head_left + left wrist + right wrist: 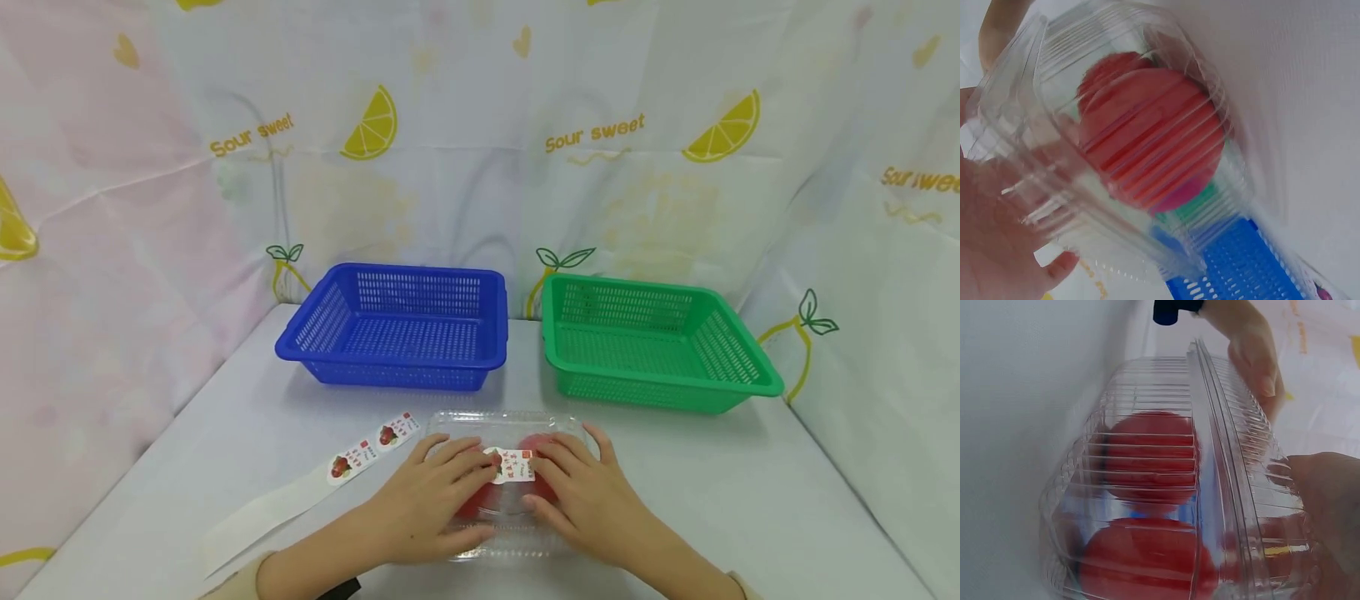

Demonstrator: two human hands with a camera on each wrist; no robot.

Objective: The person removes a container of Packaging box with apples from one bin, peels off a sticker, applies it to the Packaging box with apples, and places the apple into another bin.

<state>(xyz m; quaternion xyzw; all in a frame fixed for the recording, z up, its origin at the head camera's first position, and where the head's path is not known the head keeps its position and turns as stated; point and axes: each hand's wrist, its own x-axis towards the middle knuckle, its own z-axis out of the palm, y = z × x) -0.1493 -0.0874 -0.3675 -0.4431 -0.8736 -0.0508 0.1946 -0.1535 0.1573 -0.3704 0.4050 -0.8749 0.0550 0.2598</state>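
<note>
Forearms (322,543), left grip (435,508) and right grip (585,496) spread, clear box (501,507) beneath both, label (517,467) between them

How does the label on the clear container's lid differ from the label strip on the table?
The lid label is a single label; the label strip bears two on white backing. The lid label sits on the clear container, the label strip on the table. The left hand and right hand touch the lid label, not the label strip. Both show red fruit and red print.

Label strip (300,496) left of container (517,543), baskets (393,363) behind
</note>
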